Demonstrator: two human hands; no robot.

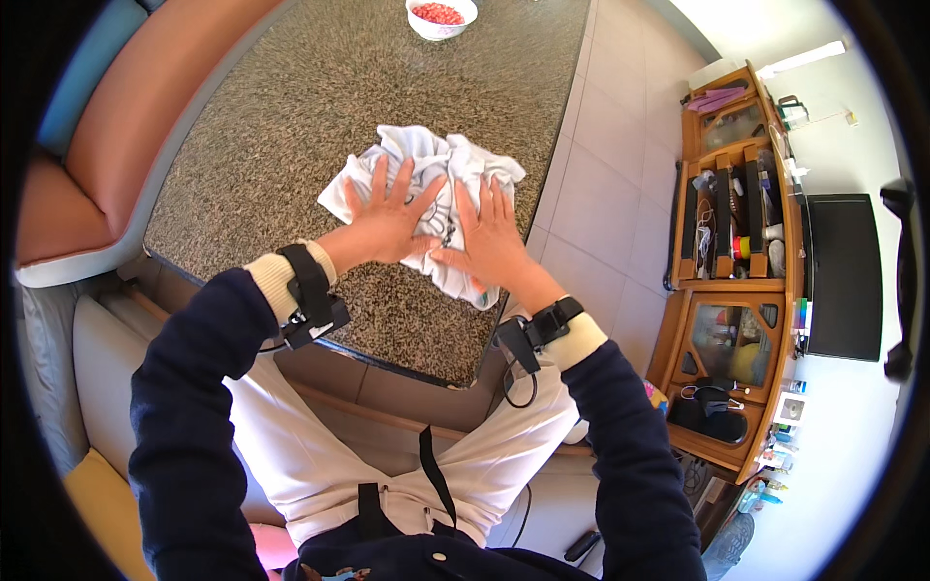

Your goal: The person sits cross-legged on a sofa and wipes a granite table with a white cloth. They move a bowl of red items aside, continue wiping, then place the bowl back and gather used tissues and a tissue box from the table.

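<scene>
A crumpled white cloth (414,141), printed with dark lines and a bit of orange, lies on the speckled stone tabletop (290,145) near its right edge. My left hand (392,218) rests flat on the cloth's left part with the fingers spread. On the right part lies my right hand (488,236), palm down, its thumb close to the left thumb. Neither hand pinches the fabric. Part of the print is hidden under my fingers. Each wrist carries a black strap with a small device.
A white bowl (439,30) of small red pieces stands at the table's far end. To the left is an orange sofa (160,87). A wooden cabinet (686,327) and a black television (843,276) are on the right, across the tiled floor (603,189).
</scene>
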